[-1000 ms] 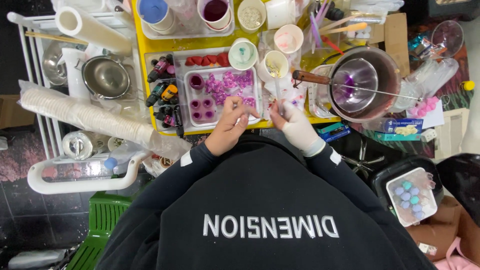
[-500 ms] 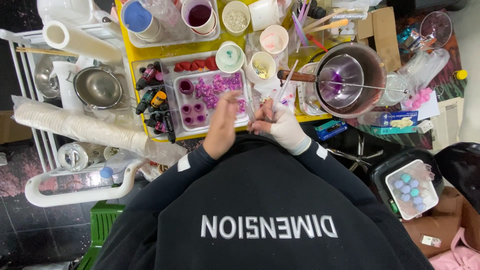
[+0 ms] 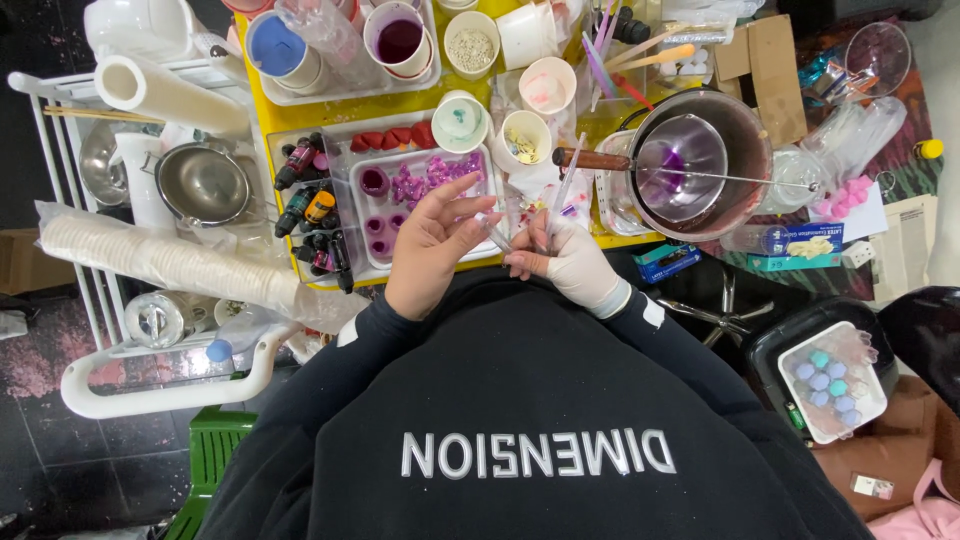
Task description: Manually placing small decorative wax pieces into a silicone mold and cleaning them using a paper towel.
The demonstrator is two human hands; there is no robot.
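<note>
Above white tray edge: left hand now opened, fingers spread, off thin clear stick; gloved right hand grip clamped on stick, probably pipette.

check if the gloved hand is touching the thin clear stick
Touching. The head view shows the gloved right hand with its fingers closed around the lower end of the thin clear stick, which rises from the grip toward the cups.

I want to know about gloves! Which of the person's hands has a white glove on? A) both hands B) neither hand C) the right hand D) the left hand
C: the right hand wears a white glove and holds a thin clear stick, while the left hand is bare.
</note>
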